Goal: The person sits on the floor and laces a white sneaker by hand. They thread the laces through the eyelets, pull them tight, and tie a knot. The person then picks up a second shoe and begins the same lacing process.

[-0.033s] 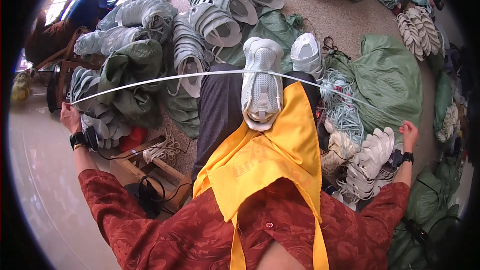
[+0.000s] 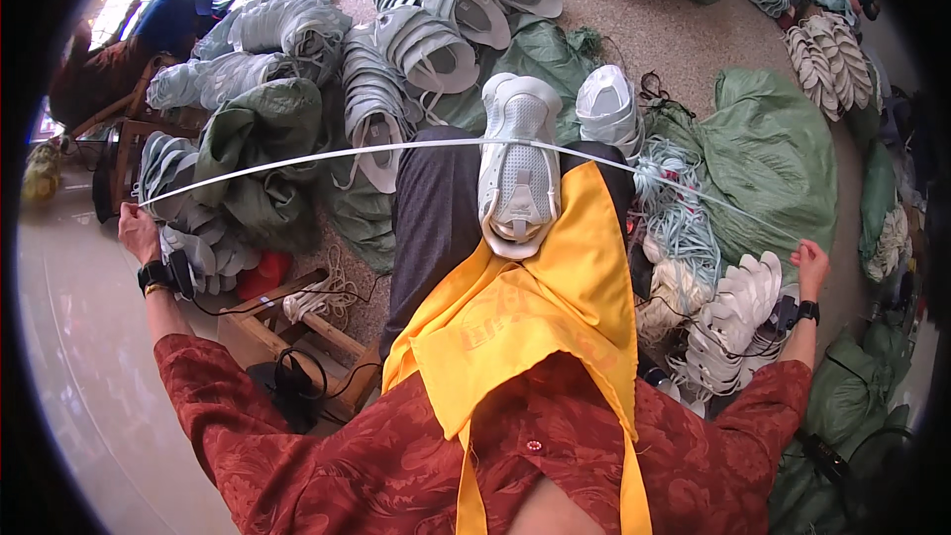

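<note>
My left hand [image 2: 139, 232], far out at the left, pinches one end of a long white cord [image 2: 327, 152]. Opposite it, my right hand [image 2: 810, 264] is closed at the cord's other end. The cord runs stretched between them, crossing a pale grey-white shoe [image 2: 520, 188] at its middle. That shoe rests on my lap between the knees, its long axis pointing away from me and a dotted, moulded surface facing up. Whether the cord passes through the shoe or only over it, I cannot tell. A yellow apron [image 2: 525, 307] lies under the shoe's near end.
Rows of stacked pale shoe uppers [image 2: 426, 45] lie ahead and to the left. A white wrapped shoe [image 2: 606, 109] stands beyond my right knee, near pale blue cords [image 2: 679, 208] and a green sack [image 2: 768, 168]. White shoe pieces [image 2: 733, 322] lie by my right forearm, a wooden stool [image 2: 332, 347] at left.
</note>
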### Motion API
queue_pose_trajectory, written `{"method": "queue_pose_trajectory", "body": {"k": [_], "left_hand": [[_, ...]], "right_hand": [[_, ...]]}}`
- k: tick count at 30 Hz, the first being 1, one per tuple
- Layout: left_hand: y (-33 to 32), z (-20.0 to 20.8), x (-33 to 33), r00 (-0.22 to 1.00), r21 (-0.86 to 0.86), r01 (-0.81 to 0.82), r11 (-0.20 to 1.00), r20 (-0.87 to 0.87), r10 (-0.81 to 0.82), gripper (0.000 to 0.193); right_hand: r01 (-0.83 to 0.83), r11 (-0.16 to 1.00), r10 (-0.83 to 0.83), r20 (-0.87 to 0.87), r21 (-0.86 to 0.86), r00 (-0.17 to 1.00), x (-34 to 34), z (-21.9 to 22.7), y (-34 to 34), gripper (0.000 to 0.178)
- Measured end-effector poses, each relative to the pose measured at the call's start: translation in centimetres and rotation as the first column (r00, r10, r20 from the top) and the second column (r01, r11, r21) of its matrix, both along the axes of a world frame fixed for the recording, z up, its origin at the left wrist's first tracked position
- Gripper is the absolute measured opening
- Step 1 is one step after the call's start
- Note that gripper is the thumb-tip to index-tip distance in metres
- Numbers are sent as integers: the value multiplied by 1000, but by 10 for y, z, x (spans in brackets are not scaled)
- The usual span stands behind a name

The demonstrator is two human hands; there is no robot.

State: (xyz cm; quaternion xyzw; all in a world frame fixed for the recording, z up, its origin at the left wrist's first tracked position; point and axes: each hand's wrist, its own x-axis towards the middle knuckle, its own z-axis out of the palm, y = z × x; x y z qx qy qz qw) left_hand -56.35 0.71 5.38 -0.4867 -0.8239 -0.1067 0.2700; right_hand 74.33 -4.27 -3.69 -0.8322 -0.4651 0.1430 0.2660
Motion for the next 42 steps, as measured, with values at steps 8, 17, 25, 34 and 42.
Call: {"method": "queue_pose_trajectory", "body": {"k": [8, 17, 25, 34, 42], "left_hand": [[35, 2, 35, 994, 55, 76, 996, 75, -80, 11], [71, 1, 187, 838, -58, 292, 955, 496, -226, 15], [8, -45, 430, -147, -89, 785, 612, 934, 325, 14], [22, -56, 520, 17, 127, 776, 618, 975, -222, 13], [60, -81, 546, -18, 296, 686, 665, 920, -391, 7]], "right_hand": [[-3, 998, 2, -24, -60, 1000, -24, -14, 36, 17], [220, 918, 46, -641, 330, 767, -105, -1, 81, 22], [-439, 898, 159, -914, -24, 374, -423, 37, 75, 29], [-803, 568, 802, 96, 178, 589, -504, 22, 115, 18], [-549, 770, 635, -478, 325, 607, -512, 3, 138, 27]]}}
